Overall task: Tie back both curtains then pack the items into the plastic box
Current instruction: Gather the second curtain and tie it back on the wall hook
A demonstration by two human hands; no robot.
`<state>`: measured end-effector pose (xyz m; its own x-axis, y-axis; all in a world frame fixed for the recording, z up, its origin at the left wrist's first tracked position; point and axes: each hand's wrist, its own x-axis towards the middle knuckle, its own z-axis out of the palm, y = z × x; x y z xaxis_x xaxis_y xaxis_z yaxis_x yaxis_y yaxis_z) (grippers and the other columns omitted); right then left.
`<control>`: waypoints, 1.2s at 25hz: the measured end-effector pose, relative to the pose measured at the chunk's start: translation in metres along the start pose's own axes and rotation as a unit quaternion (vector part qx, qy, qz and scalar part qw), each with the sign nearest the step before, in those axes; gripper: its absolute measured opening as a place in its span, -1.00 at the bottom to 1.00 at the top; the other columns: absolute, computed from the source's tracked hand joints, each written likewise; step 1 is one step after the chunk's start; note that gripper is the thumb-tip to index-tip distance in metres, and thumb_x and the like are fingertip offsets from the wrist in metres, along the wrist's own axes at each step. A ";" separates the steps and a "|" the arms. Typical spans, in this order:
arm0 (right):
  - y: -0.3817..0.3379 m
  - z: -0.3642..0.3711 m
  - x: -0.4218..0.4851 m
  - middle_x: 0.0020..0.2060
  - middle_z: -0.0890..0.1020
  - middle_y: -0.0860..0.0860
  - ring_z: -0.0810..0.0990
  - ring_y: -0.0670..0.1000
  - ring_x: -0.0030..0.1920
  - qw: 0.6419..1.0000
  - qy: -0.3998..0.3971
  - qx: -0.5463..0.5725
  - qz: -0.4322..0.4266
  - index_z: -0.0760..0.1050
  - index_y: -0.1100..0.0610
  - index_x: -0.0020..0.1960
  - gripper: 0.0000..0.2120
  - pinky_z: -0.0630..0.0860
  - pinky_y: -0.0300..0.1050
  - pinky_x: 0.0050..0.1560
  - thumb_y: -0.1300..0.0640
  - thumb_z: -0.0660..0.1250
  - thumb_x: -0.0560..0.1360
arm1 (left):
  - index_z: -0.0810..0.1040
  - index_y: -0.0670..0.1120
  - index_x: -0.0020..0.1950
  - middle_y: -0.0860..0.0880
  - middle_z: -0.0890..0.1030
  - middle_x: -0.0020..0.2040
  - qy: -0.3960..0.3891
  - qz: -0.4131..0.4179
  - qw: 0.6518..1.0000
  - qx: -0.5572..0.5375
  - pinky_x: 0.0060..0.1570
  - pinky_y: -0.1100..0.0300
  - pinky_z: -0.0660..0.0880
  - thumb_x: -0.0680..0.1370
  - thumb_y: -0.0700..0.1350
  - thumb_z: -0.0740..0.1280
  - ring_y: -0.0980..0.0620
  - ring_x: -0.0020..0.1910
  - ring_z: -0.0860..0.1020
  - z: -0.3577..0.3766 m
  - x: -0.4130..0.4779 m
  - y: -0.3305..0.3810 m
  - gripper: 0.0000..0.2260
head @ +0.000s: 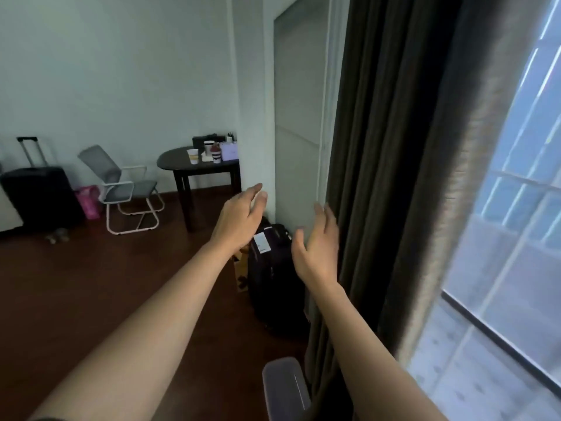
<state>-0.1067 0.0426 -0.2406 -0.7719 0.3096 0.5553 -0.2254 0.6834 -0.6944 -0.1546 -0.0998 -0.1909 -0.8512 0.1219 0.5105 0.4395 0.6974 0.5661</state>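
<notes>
The dark curtain [394, 177] hung at my right side, between the white wall corner and the window [516, 238]. Its long axis went from top to bottom, and the folds ran the same way, leaning a little in my view. Its lower end went down toward the floor behind my right arm, and its right edge lay against the bright glass.

Both of my hands were raised in front of me and held nothing. My left hand [239, 220] was open with relaxed fingers, palm turned to the right, well apart from the cloth. My right hand [318, 247] was open too, fingers pointing up, just beside the left edge of the curtain; I could not tell if the fingertips touched it.

Under my hands, a dark suitcase [273, 284] with a white label stood on the brown floor [91, 284], close to the foot of the curtain. A grey padded armrest [285, 387] was near my right forearm. Farther left stood a round dark table [197, 170] with cups, a grey chair [127, 189], a pink bag [88, 200] and a black suitcase [39, 196].
</notes>
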 end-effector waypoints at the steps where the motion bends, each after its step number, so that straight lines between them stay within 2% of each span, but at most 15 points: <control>1: 0.002 0.008 0.010 0.48 0.17 0.12 0.14 0.09 0.48 1.000 0.013 0.007 0.011 0.13 0.15 0.48 -0.47 0.15 0.03 0.47 0.04 0.11 0.55 | 0.38 -0.12 0.41 -0.13 0.47 0.36 0.001 0.000 1.000 -0.013 0.36 0.11 0.29 0.64 0.05 0.07 -0.08 0.37 0.39 0.002 0.014 -0.005 -0.59; 3: 0.005 0.038 0.044 0.48 0.19 0.12 0.15 0.08 0.48 0.999 0.030 0.018 0.025 0.13 0.16 0.48 -0.45 0.16 0.05 0.47 0.01 0.09 0.53 | 0.38 -0.13 0.41 -0.14 0.48 0.35 -0.023 0.019 0.999 -0.024 0.36 0.09 0.31 0.63 0.05 0.09 -0.09 0.36 0.41 0.008 0.062 -0.020 -0.59; 6: 0.005 0.068 0.103 0.48 0.20 0.11 0.15 0.06 0.48 0.998 0.059 0.015 0.030 0.14 0.17 0.48 -0.45 0.11 -0.02 0.48 0.01 0.09 0.54 | 0.37 -0.14 0.41 -0.14 0.49 0.34 -0.045 0.076 0.995 -0.051 0.29 0.15 0.33 0.62 0.03 0.15 -0.06 0.32 0.45 0.026 0.136 -0.032 -0.59; 10: 0.016 0.079 0.162 0.42 0.28 0.12 0.23 0.05 0.43 0.983 0.178 -0.050 0.006 0.24 0.17 0.42 -0.49 0.15 -0.10 0.43 0.02 0.11 0.51 | 0.39 -0.16 0.39 -0.08 0.52 0.31 -0.046 0.138 0.979 -0.140 0.13 0.34 0.35 0.60 0.01 0.20 0.01 0.22 0.52 0.063 0.215 -0.017 -0.59; 12: 0.029 0.080 0.172 0.41 0.30 0.13 0.26 0.05 0.40 0.965 0.240 -0.105 -0.007 0.30 0.18 0.38 -0.51 0.14 -0.12 0.40 0.02 0.13 0.50 | 0.39 -0.16 0.40 -0.08 0.52 0.32 -0.080 0.179 0.963 -0.187 0.11 0.34 0.38 0.58 -0.01 0.26 0.02 0.19 0.54 0.088 0.240 -0.007 -0.58; 14: 0.043 0.083 0.173 0.42 0.27 0.14 0.23 0.06 0.41 0.944 0.289 -0.161 -0.001 0.32 0.18 0.36 -0.54 0.20 -0.02 0.41 0.06 0.17 0.49 | 0.36 -0.12 0.41 -0.06 0.50 0.33 -0.134 0.208 0.939 -0.240 0.07 0.33 0.42 0.54 0.02 0.31 0.03 0.18 0.54 0.111 0.257 0.002 -0.52; 16: 0.051 0.092 0.174 0.45 0.21 0.17 0.18 0.09 0.45 0.921 0.332 -0.198 0.038 0.28 0.17 0.38 -0.52 0.23 0.10 0.42 0.11 0.23 0.49 | 0.31 -0.09 0.44 -0.05 0.48 0.34 -0.197 0.221 0.910 -0.292 0.01 0.37 0.42 0.52 0.08 0.33 0.04 0.20 0.52 0.131 0.270 0.007 -0.45; 18: 0.051 0.102 0.177 0.46 0.17 0.21 0.13 0.12 0.47 0.890 0.375 -0.248 0.074 0.23 0.17 0.41 -0.47 0.21 0.12 0.43 0.14 0.27 0.48 | 0.25 -0.07 0.46 -0.04 0.46 0.35 -0.244 0.239 0.881 -0.327 0.08 0.28 0.45 0.48 0.11 0.36 0.03 0.21 0.51 0.143 0.279 0.013 -0.38; 20: 0.050 0.107 0.180 0.44 0.18 0.23 0.14 0.13 0.46 0.853 0.423 -0.296 0.079 0.21 0.17 0.40 -0.45 0.20 0.08 0.43 0.18 0.30 0.47 | 0.26 -0.09 0.41 -0.02 0.51 0.27 -0.263 0.261 0.862 -0.345 0.09 0.20 0.50 0.47 0.09 0.39 0.04 0.13 0.54 0.150 0.281 0.019 -0.40; 21: 0.049 0.106 0.182 0.43 0.19 0.23 0.17 0.13 0.46 0.841 0.441 -0.305 0.074 0.20 0.17 0.40 -0.45 0.23 0.08 0.43 0.20 0.31 0.47 | 0.29 -0.12 0.35 0.00 0.54 0.17 -0.263 0.271 0.856 -0.352 0.00 0.24 0.52 0.48 0.05 0.39 0.04 0.04 0.57 0.154 0.281 0.022 -0.47; 23: 0.045 0.102 0.188 0.42 0.19 0.22 0.21 0.14 0.44 0.836 0.444 -0.311 0.087 0.15 0.17 0.42 -0.43 0.31 0.09 0.40 0.24 0.32 0.48 | 0.32 -0.13 0.16 0.02 0.56 -0.08 -0.254 0.294 0.846 -0.365 -0.30 0.41 0.46 0.54 -0.05 0.32 0.02 -0.19 0.57 0.157 0.280 0.025 -0.70; 25: 0.038 0.092 0.199 0.39 0.27 0.19 0.32 0.12 0.39 0.844 0.421 -0.304 0.136 0.06 0.17 0.47 -0.35 0.39 0.07 0.33 0.22 0.32 0.50 | 0.26 -0.12 0.02 0.02 0.49 -0.25 -0.245 0.297 0.843 -0.376 -0.51 0.42 0.36 0.57 -0.19 0.21 0.00 -0.35 0.52 0.158 0.278 0.025 -0.87; 27: 0.034 0.081 0.209 0.27 0.42 0.15 0.46 0.09 0.23 0.850 0.392 -0.295 0.191 0.02 0.15 0.49 -0.31 0.49 0.04 0.21 0.16 0.33 0.50 | 0.24 -0.13 -0.02 0.02 0.46 -0.32 -0.239 0.283 0.841 -0.395 -0.54 0.34 0.35 0.55 -0.25 0.20 0.05 -0.42 0.48 0.157 0.277 0.023 -0.87; 30: 0.036 0.074 0.215 0.17 0.48 0.14 0.52 0.10 0.11 0.835 0.366 -0.347 0.219 0.28 0.18 0.38 -0.45 0.52 -0.02 0.10 0.09 0.38 0.46 | 0.28 -0.15 -0.02 0.01 0.48 -0.32 -0.240 0.261 0.844 -0.403 -0.53 0.33 0.37 0.54 -0.20 0.25 0.08 -0.43 0.47 0.156 0.286 0.021 -0.87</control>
<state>-0.3241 0.0847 -0.1799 -0.0635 0.7776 0.6255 0.5787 0.5393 -0.6118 -0.4339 0.0597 -0.1336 -0.4150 0.6702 0.6153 0.6789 -0.2222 0.6998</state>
